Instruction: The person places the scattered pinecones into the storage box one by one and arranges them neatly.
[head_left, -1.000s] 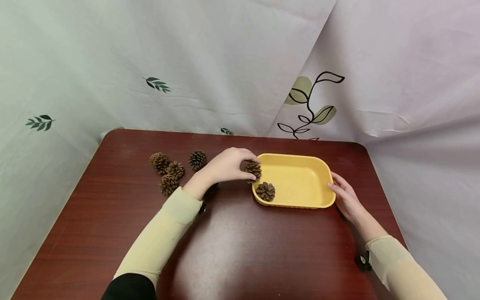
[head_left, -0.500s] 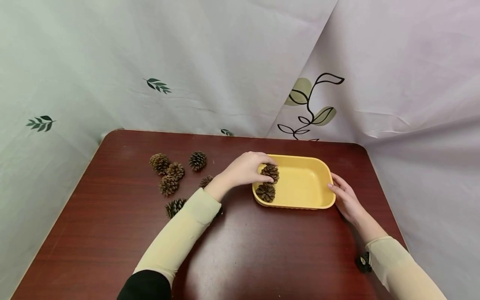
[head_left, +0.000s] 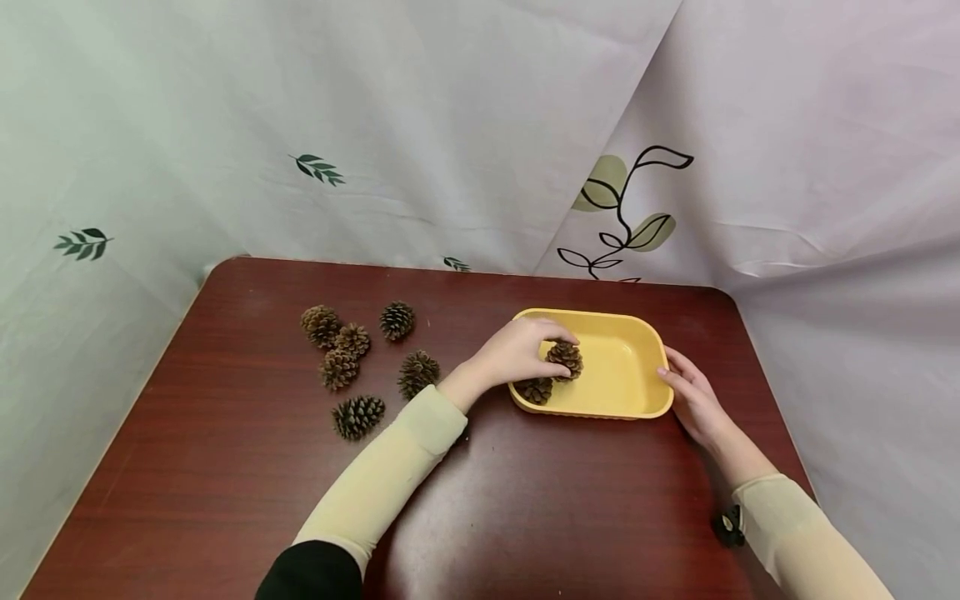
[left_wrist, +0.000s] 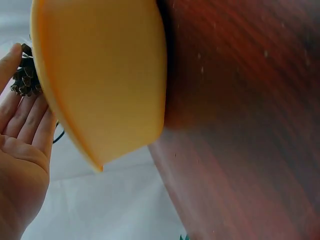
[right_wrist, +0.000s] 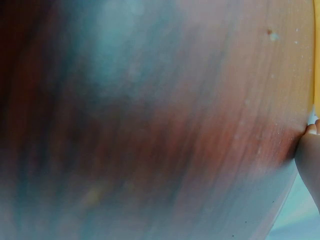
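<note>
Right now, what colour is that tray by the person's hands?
The tray is yellow, inside and on its rim; the head view shows it best.

- The tub (head_left: 618, 367) is standing on the table (head_left: 562, 500), right of centre.
- A corner cone (head_left: 536, 392) is lying in the tub's near left corner.
- The left hand (head_left: 517, 350) is holding another cone (head_left: 566, 360) just behind and right of it.
- The right hand (head_left: 693, 396) is gripping the tub's right end.
- Left of the tub, a three-cone cluster (head_left: 351, 340) is lying (two single cones (head_left: 418, 374) are resting rightward, a front cone (head_left: 358, 417) before it).
</note>
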